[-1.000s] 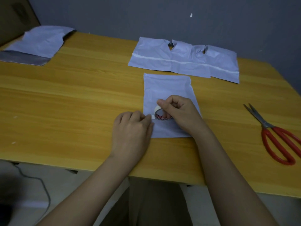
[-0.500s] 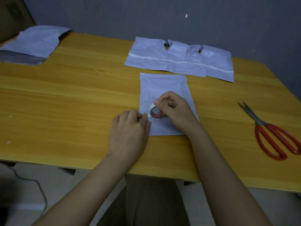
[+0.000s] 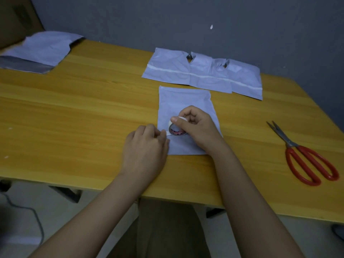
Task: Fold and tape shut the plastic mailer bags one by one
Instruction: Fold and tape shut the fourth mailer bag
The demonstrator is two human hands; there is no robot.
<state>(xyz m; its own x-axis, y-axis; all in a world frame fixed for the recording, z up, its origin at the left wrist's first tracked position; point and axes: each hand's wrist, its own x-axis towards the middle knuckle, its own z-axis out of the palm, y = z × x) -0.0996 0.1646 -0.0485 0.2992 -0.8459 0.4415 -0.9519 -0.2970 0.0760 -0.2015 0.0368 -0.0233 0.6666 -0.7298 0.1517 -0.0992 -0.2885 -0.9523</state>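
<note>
On a folded mailer bag (image 3: 184,101) near the table's (image 3: 74,108) front edge, my right hand (image 3: 197,127) grips the tape roll (image 3: 176,128) while my left hand (image 3: 147,151) pinches its free end; taping step, next pulling tape across.

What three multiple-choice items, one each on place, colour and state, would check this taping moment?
1. Where do the scissors lie?
A. On the table, right of the mailer bag
B. On the far-left bags
C. In the left hand

2. What colour are the scissors' handles?
A. Blue
B. Red
C. Black

3. What does the right hand do?
A. Rests flat on the table
B. Holds the scissors
C. Grips the tape roll

Key: 1 A, they lie on bare wood at the right; 2 B, both loops are red; 3 C, fingers curl round the roll while the left hand pinches the tape end.
</note>
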